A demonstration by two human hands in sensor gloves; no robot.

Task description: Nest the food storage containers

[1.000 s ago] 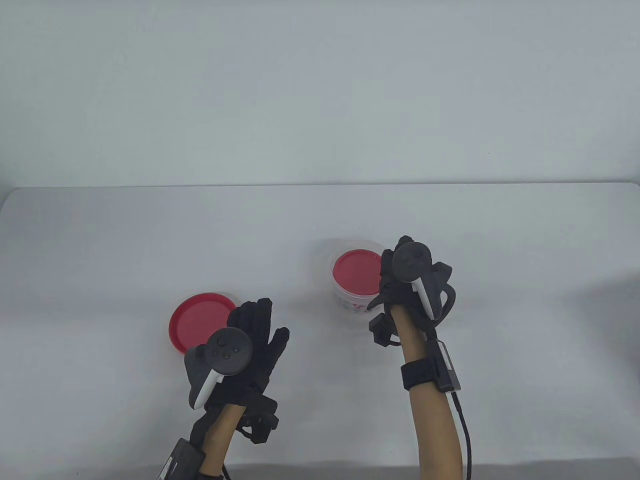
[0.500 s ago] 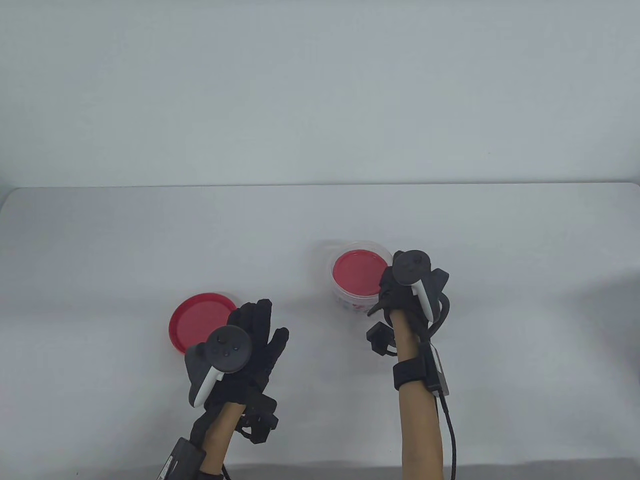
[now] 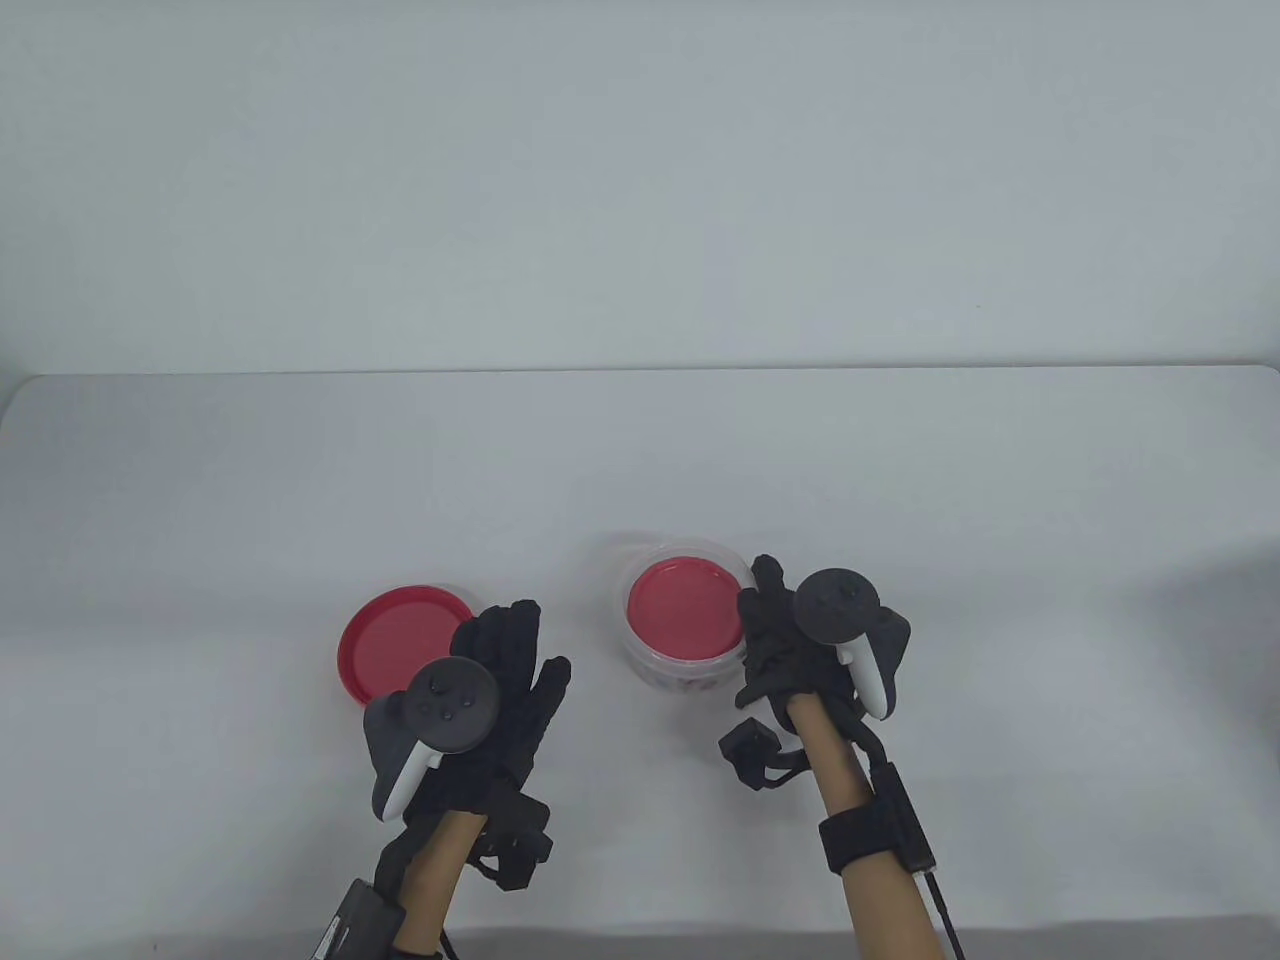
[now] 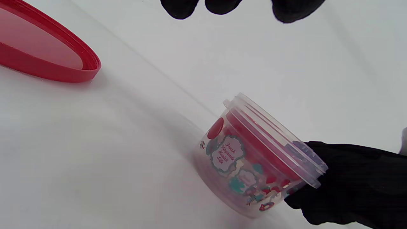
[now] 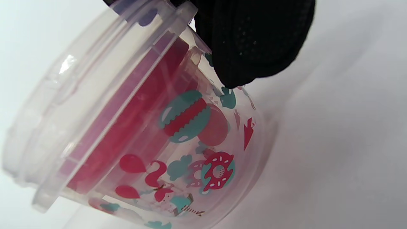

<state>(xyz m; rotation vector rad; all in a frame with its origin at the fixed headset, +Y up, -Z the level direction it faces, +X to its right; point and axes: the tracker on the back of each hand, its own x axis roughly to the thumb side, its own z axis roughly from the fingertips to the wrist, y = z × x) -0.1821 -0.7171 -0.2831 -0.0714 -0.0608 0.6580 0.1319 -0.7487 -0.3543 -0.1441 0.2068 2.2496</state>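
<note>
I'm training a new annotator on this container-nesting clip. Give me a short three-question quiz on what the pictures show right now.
1. True or false: the left hand is gripping the red lid.
2. Which hand holds the clear tub? A) left B) right C) both
3. Fill in: inside the clear tub sits a smaller container with a ____ lid.

Key:
1. False. The left hand is spread beside the red lid on the table, holding nothing.
2. B. The right hand grips the tub at its rim and wall.
3. Red.
</note>
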